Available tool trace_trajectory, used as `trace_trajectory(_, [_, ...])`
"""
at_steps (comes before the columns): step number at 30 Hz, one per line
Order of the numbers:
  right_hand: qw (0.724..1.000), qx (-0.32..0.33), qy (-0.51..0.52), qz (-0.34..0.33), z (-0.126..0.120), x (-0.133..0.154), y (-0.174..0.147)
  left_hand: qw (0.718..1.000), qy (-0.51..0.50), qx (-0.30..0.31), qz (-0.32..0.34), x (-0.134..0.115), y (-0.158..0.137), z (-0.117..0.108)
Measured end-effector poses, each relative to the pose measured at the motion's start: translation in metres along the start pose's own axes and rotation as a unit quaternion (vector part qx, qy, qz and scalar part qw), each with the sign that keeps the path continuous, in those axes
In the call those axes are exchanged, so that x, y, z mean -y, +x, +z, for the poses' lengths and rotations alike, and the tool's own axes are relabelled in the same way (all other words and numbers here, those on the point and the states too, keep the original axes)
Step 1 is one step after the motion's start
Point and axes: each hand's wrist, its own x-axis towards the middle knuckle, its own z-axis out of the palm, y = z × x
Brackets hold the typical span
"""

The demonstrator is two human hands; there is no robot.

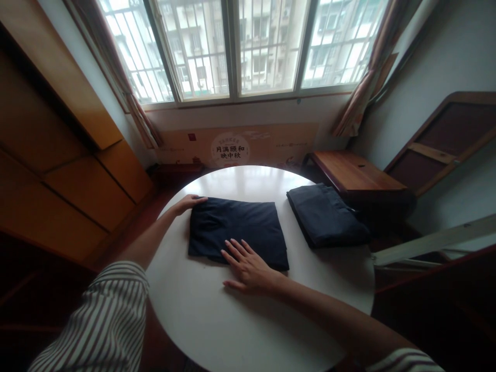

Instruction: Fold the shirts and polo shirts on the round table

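A dark navy folded garment (238, 227) lies flat on the round white table (217, 320), with slight creases across its left part. At its far left corner, my left hand (188, 203) is closed on the edge of the fabric. My right hand (248, 268) lies flat near the garment's front edge, fingers spread on the cloth and thumb out over the table top. To the right sits a second dark folded garment (327, 216), thicker and stacked in layers, apart from both hands. What kind of clothing either one is cannot be made out.
Behind the table stand a low wooden table (358, 170) at the right and a printed cardboard panel (279, 147) below the barred window (267, 46). Wooden cabinets (83, 181) line the left side. A pale beam (434, 243) runs close to the table's right edge.
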Motion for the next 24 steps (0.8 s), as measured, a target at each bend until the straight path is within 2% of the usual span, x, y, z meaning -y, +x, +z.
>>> trace_trajectory(3, [1.000,-0.003,0.004,-0.001,-0.001,0.001,0.000,0.997,-0.053,0.045,0.020,-0.003,-0.014,0.003])
trace_trajectory(8, [1.000,0.003,0.016,-0.003,-0.003,0.001,0.000,0.985,-0.061,0.148,-0.064,-0.010,-0.030,-0.003])
trace_trajectory(11, [1.000,0.003,0.025,-0.005,-0.001,0.000,0.001,0.977,-0.072,0.177,-0.096,-0.017,-0.035,-0.008])
trace_trajectory(14, [0.998,-0.004,0.069,-0.001,-0.002,0.000,0.003,0.975,-0.119,0.179,-0.061,-0.034,-0.037,-0.005])
trace_trajectory(17, [0.976,-0.049,0.210,0.041,-0.011,-0.005,0.006,0.969,-0.193,0.156,0.015,-0.060,-0.041,0.013])
trace_trajectory(18, [0.954,-0.079,0.282,0.070,-0.016,-0.009,0.008,0.964,-0.218,0.147,0.039,-0.070,-0.044,0.024])
trace_trajectory(19, [0.920,-0.113,0.361,0.104,-0.023,-0.015,0.009,0.958,-0.245,0.137,0.062,-0.079,-0.048,0.038])
trace_trajectory(21, [0.820,-0.185,0.515,0.172,-0.035,-0.030,0.009,0.940,-0.299,0.135,0.097,-0.093,-0.059,0.074])
trace_trajectory(23, [0.709,-0.236,0.631,0.207,-0.047,-0.049,0.008,0.920,-0.333,0.175,0.111,-0.100,-0.071,0.113])
trace_trajectory(24, [0.664,-0.257,0.669,0.214,-0.051,-0.058,0.008,0.913,-0.333,0.202,0.120,-0.100,-0.077,0.132])
